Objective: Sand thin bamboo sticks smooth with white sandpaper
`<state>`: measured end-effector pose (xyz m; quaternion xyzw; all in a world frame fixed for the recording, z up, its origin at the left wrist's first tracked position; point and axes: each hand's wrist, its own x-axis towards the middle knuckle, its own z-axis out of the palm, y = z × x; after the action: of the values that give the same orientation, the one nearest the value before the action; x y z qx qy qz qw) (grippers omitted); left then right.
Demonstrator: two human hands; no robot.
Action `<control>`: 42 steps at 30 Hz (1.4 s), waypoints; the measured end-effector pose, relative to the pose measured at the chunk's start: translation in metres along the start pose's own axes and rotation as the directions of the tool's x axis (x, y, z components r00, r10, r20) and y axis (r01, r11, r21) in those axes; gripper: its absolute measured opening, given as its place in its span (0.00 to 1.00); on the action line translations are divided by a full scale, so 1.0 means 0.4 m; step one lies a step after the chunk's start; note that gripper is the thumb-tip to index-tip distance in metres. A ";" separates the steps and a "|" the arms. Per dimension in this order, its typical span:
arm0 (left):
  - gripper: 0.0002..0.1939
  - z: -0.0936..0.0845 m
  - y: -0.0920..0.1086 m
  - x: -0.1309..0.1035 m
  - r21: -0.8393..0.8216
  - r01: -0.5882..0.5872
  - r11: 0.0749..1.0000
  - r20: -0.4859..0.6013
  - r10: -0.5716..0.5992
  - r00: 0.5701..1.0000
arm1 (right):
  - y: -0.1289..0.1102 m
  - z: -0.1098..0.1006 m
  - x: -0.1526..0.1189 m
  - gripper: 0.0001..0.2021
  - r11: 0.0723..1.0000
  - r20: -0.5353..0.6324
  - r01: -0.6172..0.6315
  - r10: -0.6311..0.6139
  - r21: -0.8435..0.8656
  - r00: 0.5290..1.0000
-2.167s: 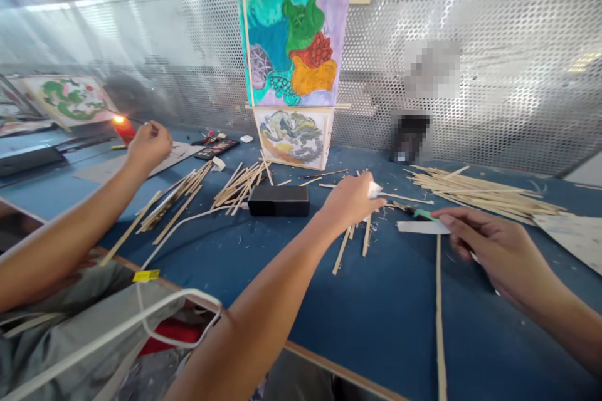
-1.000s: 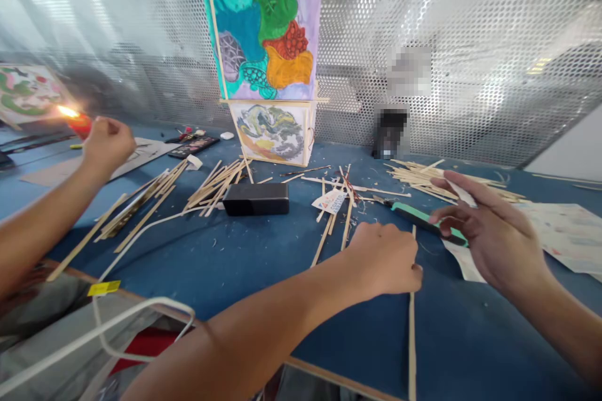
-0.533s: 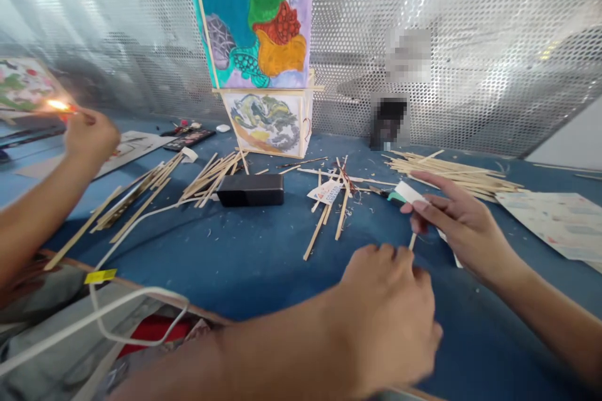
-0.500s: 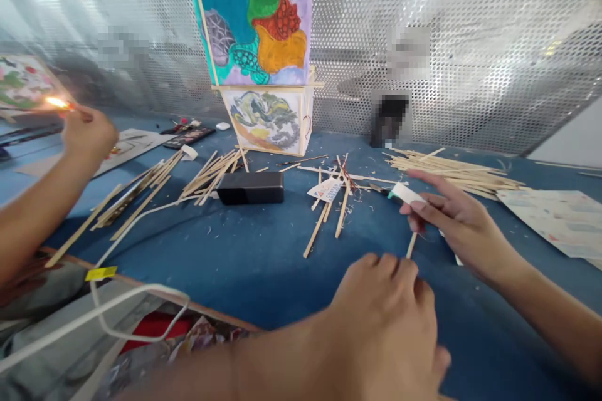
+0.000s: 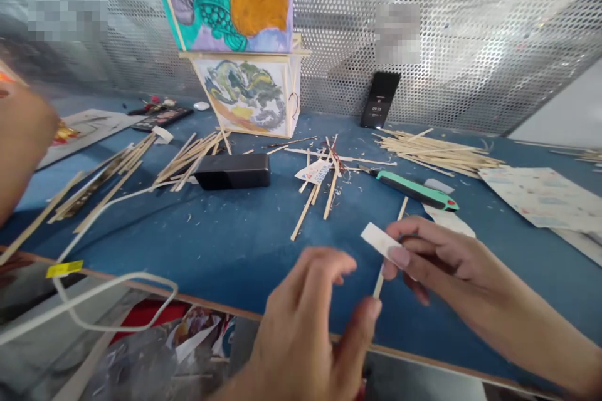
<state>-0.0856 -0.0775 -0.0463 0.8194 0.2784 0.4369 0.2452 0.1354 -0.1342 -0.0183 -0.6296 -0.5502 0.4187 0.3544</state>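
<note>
Pinches a short white strip [image 5: 375, 238] between the thumb and fingers of the right hand [image 5: 439, 266], with the free end aimed toward ten o'clock. Holds it over the blue table [image 5: 221, 244], near the front edge. Has a thin wooden stick [image 5: 403, 208] slanting from one o'clock down to seven, partly hidden behind the right fingers; cannot tell if gripped by them too. Holds the left hand [image 5: 305, 319] loose and unclenched at eight o'clock from the strip, thumb and fingers parted, with the thumb tip just beside the stick's lower visible end; cannot tell about contact there.

From the right hand, finds a green-and-black cutter [image 5: 416, 190] near at eleven, a pile of wooden sticks [image 5: 437, 153] at twelve and a printed sheet [image 5: 545, 197] at two. From the left hand, finds a black box [image 5: 232, 171] at eleven and another person's hand [image 5: 26, 122] at ten.
</note>
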 end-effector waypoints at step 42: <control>0.17 0.029 -0.033 0.219 -0.708 0.487 0.511 0.304 -0.402 0.864 | -0.045 -0.062 0.110 0.09 0.939 -0.002 0.306 -0.310 -0.155 0.951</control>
<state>-0.0383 -0.0110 -0.0100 0.5582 0.2543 0.3927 0.6852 0.1530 -0.0878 0.0019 -0.5665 -0.6677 0.3065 0.3733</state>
